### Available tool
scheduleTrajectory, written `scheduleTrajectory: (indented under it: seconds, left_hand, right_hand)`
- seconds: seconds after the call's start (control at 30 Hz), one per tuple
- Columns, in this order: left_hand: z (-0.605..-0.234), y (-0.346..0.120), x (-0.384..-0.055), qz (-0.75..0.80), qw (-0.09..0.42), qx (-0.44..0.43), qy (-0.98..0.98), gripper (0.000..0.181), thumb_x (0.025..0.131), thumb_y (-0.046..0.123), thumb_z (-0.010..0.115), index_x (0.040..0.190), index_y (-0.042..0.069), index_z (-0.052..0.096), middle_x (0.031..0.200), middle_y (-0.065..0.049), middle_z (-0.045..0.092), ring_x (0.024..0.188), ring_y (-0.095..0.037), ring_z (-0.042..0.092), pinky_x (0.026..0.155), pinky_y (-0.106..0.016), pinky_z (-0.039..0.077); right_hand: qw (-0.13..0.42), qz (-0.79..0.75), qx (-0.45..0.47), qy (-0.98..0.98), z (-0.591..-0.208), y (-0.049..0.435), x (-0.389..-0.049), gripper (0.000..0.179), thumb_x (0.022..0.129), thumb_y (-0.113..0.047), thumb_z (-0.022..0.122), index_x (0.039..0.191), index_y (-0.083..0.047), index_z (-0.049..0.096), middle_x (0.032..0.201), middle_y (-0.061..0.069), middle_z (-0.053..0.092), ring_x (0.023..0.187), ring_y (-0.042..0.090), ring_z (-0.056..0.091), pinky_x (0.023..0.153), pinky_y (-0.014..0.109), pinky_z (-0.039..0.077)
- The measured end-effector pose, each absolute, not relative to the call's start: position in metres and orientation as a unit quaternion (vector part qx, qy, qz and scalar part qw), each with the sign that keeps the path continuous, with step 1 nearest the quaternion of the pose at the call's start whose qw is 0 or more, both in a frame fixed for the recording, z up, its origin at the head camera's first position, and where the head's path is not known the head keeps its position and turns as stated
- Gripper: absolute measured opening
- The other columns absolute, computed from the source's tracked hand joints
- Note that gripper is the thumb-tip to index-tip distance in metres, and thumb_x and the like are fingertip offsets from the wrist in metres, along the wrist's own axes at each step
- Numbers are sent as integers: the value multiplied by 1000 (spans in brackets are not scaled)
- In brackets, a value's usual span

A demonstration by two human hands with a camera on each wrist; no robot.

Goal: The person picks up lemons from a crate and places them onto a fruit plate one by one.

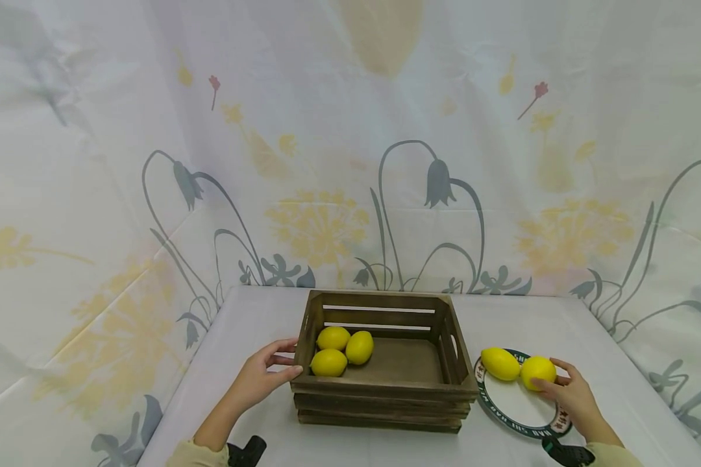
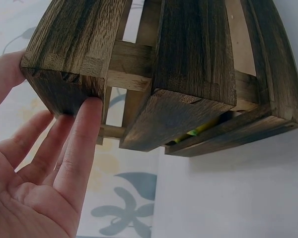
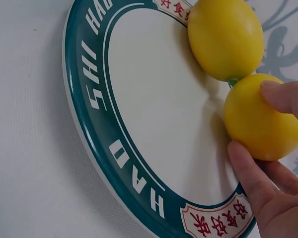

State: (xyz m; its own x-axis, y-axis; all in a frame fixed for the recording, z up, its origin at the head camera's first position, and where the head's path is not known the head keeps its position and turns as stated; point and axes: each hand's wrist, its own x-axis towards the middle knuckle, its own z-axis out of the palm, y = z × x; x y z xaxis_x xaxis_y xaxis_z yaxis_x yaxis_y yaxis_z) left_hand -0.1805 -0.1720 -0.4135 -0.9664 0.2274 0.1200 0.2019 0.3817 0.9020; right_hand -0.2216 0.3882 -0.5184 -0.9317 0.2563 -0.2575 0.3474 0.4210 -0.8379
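Note:
My left hand (image 1: 269, 373) rests its fingertips against the left side of a brown slatted wooden crate (image 1: 385, 385), fingers mostly straight, thumb by the front corner. In the left wrist view the fingertips touch the crate's top slat (image 2: 69, 54). Three yellow lemons (image 1: 329, 362) lie in the crate's left part. To the right of the crate, my right hand (image 1: 572, 392) grips a lemon (image 1: 539, 372) between thumb and fingers, over the right side of a round plate (image 3: 144, 104). Another lemon (image 3: 226, 39) is beside it, at the plate's far rim.
The plate has a green rim with white lettering and red characters. It stands close to the crate's right side on a white table (image 1: 257, 324). A flower-printed curtain (image 1: 350, 214) rises behind the table and along both sides.

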Motion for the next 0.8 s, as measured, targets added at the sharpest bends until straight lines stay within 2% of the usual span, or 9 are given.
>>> scheduleTrajectory:
  seconds: [0.1,0.2,0.3,0.33,0.47,0.57,0.7,0.8]
  left_hand:
    - [-413,-172,-180,542,14,128,831,48,85,13,69,128,-1,52,117,-19,56,100,-33,58,76,-36,51]
    - [-412,-172,-180,543,17,126,830,48,85,12,69,128,-1,52,117,-19,56,100,-33,58,76,-36,51]
    - [-413,-172,-181,543,20,128,829,48,85,12,69,128,-2,51,117,-20,56,100,-34,58,76,-35,51]
    - [-413,-172,-181,543,20,129,829,48,85,12,68,128,-2,51,117,-20,56,100,-34,58,75,-35,51]
    - [-413,-173,-181,541,20,132,830,49,85,12,68,128,-2,51,118,-20,55,100,-34,58,75,-34,51]
    - [-412,-172,-180,541,18,132,830,48,85,12,68,128,-2,51,118,-20,55,100,-34,58,75,-34,52]
    - [-414,-173,-181,543,16,132,829,49,85,12,69,128,-2,51,118,-20,55,100,-34,58,75,-34,52]
    - [-417,-173,-182,545,15,130,828,49,85,13,69,129,-1,51,118,-19,55,100,-33,58,75,-34,51]
  right_hand:
    - [43,-504,181,843,-520,389,-221,112,72,-44,78,142,10,10,128,45,27,90,35,60,82,41,49]
    - [47,-503,182,844,-522,390,-221,118,68,-50,78,143,9,9,130,45,25,107,48,47,92,51,40]
    - [49,-494,183,849,-523,392,-220,118,68,-53,77,143,8,9,130,44,24,116,53,34,96,58,31]
    - [47,-489,183,852,-523,393,-219,117,69,-53,76,143,8,9,130,44,25,116,53,33,96,58,31]
    - [33,-473,174,863,-520,395,-217,109,74,-48,75,143,9,12,128,43,28,113,52,38,89,50,43]
    - [27,-476,166,863,-515,396,-215,105,76,-45,74,143,8,13,129,41,28,113,51,37,89,50,43]
    - [23,-472,155,868,-508,397,-212,97,81,-41,70,143,8,14,132,40,28,116,50,34,93,55,36]
    - [14,-469,148,871,-510,401,-214,93,83,-38,69,143,8,16,131,39,30,112,49,40,88,49,43]
